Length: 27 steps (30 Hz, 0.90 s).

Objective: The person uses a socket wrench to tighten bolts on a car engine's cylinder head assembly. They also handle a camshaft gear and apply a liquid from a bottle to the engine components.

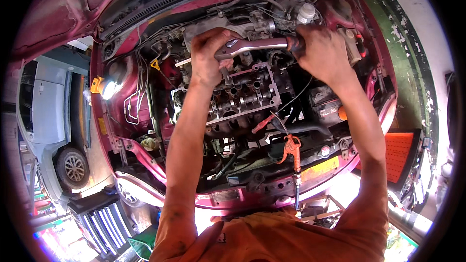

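Observation:
A torque wrench [264, 44] lies almost level across the open engine bay of a red car. My left hand [208, 58] is closed around its head end, with the thumb along the top. On the handle at the other end, my right hand [323, 53] is wrapped in a fist. A socket or extension [224, 74] points down from beneath my left hand toward the cylinder head [276, 98], whose cover is off and whose camshaft parts show. My left hand hides exactly where the socket's tip sits.
An orange air blow gun [292, 148] hangs at the bay's front. A lit yellow work lamp [98, 86] sits on the left fender. The battery [323, 98] is right of the engine; a white-capped reservoir [306, 13] stands behind my right hand. A silver car [51, 102] is parked at left.

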{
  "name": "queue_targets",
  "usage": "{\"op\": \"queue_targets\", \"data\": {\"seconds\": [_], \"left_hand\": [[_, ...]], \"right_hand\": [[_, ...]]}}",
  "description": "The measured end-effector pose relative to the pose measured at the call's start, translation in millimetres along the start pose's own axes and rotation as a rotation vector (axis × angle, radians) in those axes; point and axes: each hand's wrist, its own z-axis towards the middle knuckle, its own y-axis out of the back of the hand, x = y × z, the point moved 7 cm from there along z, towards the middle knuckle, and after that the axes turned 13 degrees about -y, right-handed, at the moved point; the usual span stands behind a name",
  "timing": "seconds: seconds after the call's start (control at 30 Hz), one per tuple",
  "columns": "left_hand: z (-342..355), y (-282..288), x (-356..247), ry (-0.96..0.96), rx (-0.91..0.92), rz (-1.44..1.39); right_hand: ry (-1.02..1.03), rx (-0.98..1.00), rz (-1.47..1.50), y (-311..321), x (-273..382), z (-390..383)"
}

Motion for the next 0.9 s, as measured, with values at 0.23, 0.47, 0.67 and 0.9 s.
{"op": "queue_targets", "data": {"seconds": [0.23,0.47,0.67,0.9], "left_hand": [[-25,35,45,0.014,0.005,0.020],[-14,14,-9,-0.060,0.022,0.059],[-3,5,-15,-0.070,0.015,-0.015],[-5,7,-4,-0.105,0.067,-0.032]], "right_hand": [[0.155,0.189,0.007,-10,34,-63],[0.090,0.129,0.029,27,33,-47],[0.076,0.073,0.038,42,31,-36],[0.048,0.196,0.021,37,34,-49]]}}
